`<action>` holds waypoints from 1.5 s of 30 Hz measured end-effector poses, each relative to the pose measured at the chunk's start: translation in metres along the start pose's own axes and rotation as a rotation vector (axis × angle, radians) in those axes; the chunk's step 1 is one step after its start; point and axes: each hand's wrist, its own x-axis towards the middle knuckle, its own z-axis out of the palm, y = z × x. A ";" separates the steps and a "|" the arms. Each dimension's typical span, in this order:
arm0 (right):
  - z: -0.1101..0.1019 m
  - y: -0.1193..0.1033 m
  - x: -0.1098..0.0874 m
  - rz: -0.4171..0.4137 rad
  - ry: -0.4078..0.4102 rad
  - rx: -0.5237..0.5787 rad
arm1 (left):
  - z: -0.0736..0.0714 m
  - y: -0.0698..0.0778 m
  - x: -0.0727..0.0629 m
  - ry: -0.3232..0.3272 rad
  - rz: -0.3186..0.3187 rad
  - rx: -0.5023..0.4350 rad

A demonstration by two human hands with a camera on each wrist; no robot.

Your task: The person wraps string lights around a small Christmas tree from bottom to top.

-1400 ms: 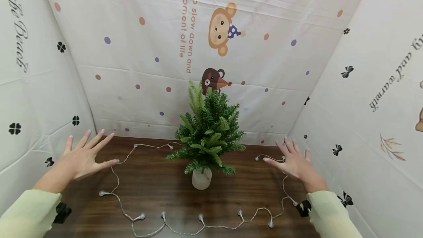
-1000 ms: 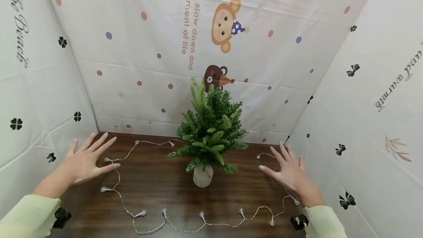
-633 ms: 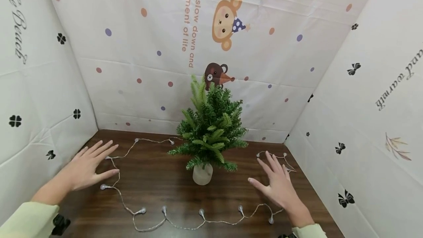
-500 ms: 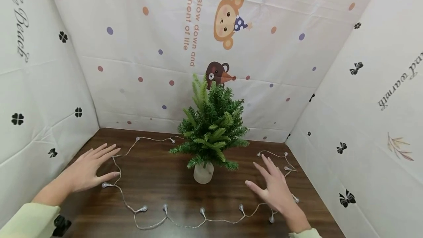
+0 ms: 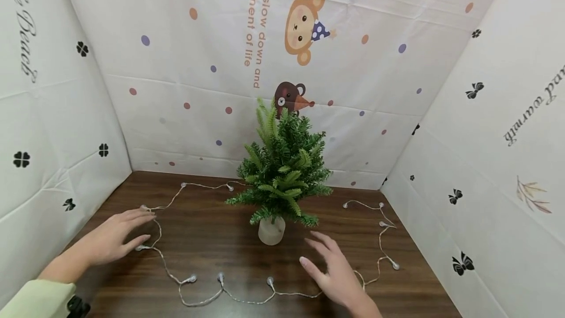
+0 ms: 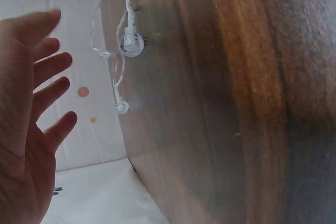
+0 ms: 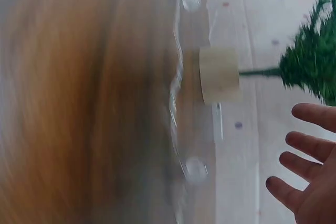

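Left hand (image 5: 115,240), right hand (image 5: 334,278): two, both hanging relaxed, fingers parted, gripping nothing.
Tree (image 5: 287,175): one, green, standing upright on table (image 5: 212,232).
Lights (image 5: 270,281): one string, clear-bulbed, lying before and beside tree.

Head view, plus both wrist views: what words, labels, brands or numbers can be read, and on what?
"the Beach": left sheet, start cut off.
"to slow down and": back sheet, preceding word cut off.
"moment of life": back sheet.
"and warmth": right sheet, start cut off.
Wrist views: no readable text.
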 end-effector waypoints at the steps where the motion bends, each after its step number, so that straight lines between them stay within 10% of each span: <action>1: 0.004 -0.004 -0.001 -0.015 -0.005 0.020 | 0.002 -0.002 0.000 -0.011 0.004 0.008; 16: 0.075 -0.073 0.010 -0.342 -0.238 0.461 | 0.018 -0.027 0.019 -0.154 0.033 0.027; 26: 0.112 -0.116 0.028 -0.122 -0.463 0.651 | 0.021 -0.036 0.031 -0.226 0.082 0.066; 45: 0.164 -0.179 0.065 -0.227 -0.229 0.099 | 0.034 -0.044 0.028 -0.333 0.104 0.077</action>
